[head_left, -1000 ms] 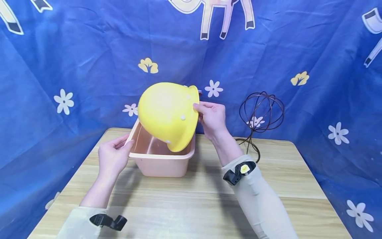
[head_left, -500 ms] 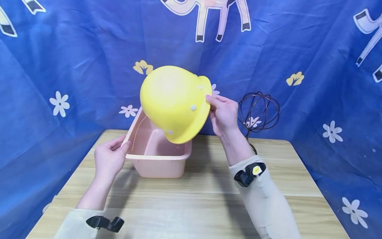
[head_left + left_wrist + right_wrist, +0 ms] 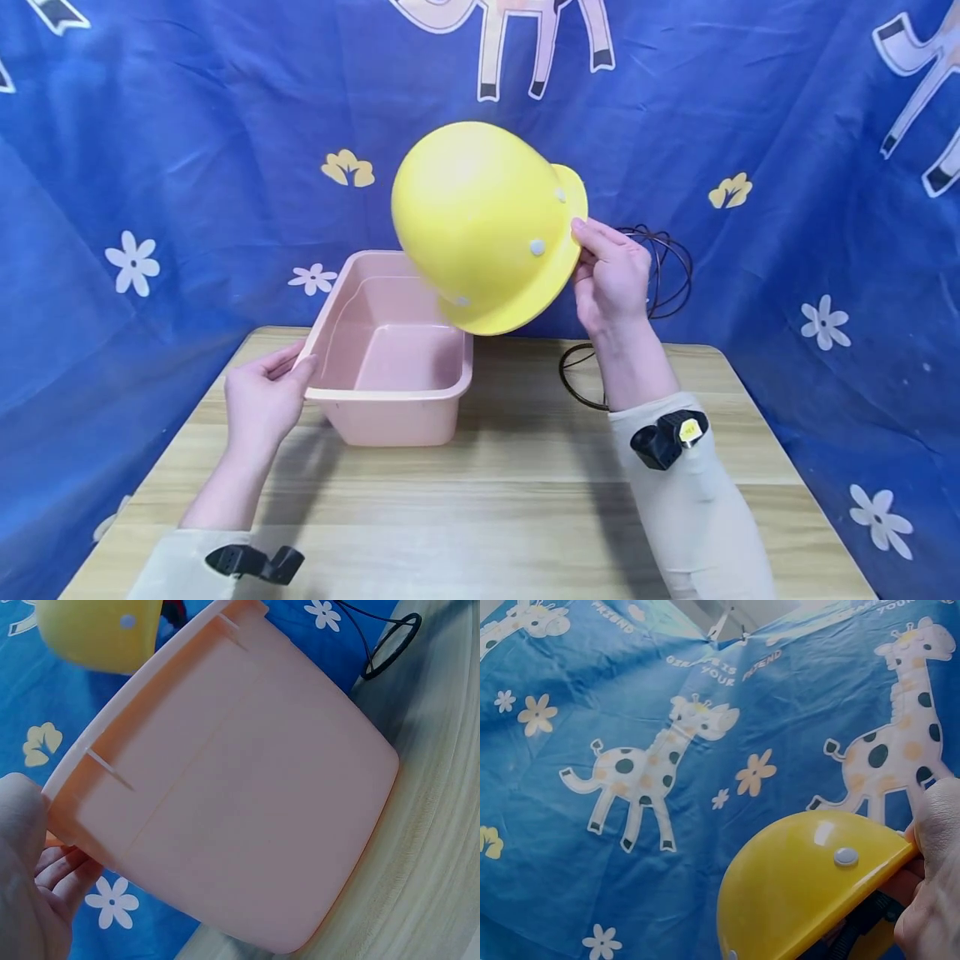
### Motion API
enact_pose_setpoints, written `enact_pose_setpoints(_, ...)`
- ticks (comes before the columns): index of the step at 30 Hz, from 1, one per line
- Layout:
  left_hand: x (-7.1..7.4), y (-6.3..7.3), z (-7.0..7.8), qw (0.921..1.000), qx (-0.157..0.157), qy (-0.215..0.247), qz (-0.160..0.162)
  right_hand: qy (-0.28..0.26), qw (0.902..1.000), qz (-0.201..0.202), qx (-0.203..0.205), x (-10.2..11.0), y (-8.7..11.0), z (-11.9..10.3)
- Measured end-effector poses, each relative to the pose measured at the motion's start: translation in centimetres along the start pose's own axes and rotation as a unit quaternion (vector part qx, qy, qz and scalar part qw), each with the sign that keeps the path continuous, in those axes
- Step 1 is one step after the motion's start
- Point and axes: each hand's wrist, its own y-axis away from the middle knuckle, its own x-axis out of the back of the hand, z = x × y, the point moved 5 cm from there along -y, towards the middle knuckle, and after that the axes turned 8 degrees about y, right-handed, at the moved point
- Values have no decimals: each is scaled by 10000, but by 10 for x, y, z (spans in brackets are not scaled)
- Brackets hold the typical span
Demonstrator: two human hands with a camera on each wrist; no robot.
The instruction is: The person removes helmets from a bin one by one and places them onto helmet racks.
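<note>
My right hand (image 3: 615, 271) pinches the brim of a yellow hard hat (image 3: 480, 221), thumb on the outer face. The hat hangs tilted in the air, above and beside the right rim of a pink plastic basin (image 3: 390, 395), its brim turned to the right. In the right wrist view, dark straps (image 3: 862, 926) show inside the hat. My left hand (image 3: 266, 400) grips the basin's rim at its near left corner. The left wrist view shows the basin's outer side wall (image 3: 225, 780), with the left fingers curled under the rim. Inside the basin the visible floor is bare.
A dark wire stand (image 3: 663, 262) with a round cage-like top stands behind my right hand, partly hidden by it. The wooden table (image 3: 450, 517) ends at a blue cloth backdrop (image 3: 247, 183) printed with animals and flowers.
The right hand has lifted the hard hat up and to the right, from over the basin's opening to beside it. The left hand keeps its grip on the rim.
</note>
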Motion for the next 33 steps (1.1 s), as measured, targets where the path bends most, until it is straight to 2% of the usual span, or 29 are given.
enact_pose_setpoints(15,-2,-1,0,9999,-88,-25,48,-826,9959,306,198,37,-4,-30)
enact_pose_setpoints(30,0,2,2,9999,139,38,76,-1432,9853,878,300,79,-4,-53)
enact_pose_setpoints(33,-2,2,4,9999,108,-2,67,-1587,9821,952,345,90,-4,-55)
